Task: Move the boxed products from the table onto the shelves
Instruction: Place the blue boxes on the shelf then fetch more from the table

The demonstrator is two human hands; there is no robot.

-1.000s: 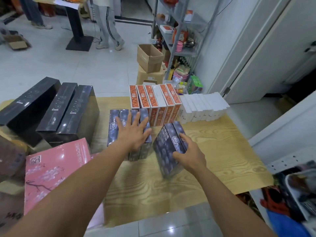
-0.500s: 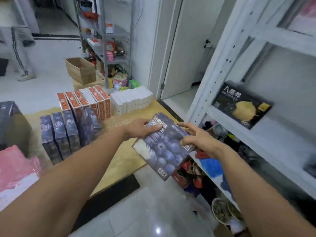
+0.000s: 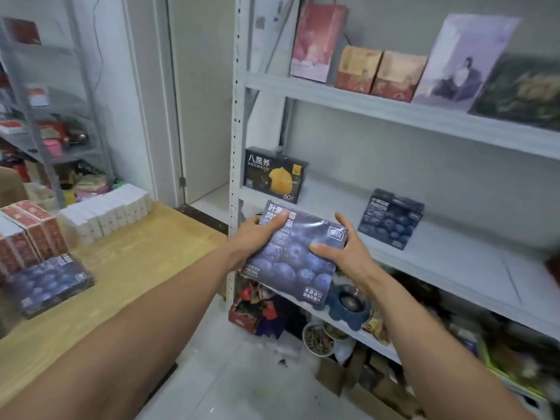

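Blueberry box [image 3: 298, 259] sits gripped between my left hand [image 3: 256, 237] and right hand [image 3: 344, 253], off the table [image 3: 136, 262], in the air before the middle shelf [image 3: 454, 268]. Carrying step; next, I judge, it needs setting upright beside the matching box [image 3: 391, 219] there

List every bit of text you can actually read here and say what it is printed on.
"八黑养": top left of the black box on the middle shelf.
"60": lower right of that box; its small print is unreadable.
"叶黄": start of the title on the held blueberry box, gripped by the left hand and right hand; the rest is covered or blurred.
Too blurred: the shelf blueberry box, table blueberry box, red boxes.
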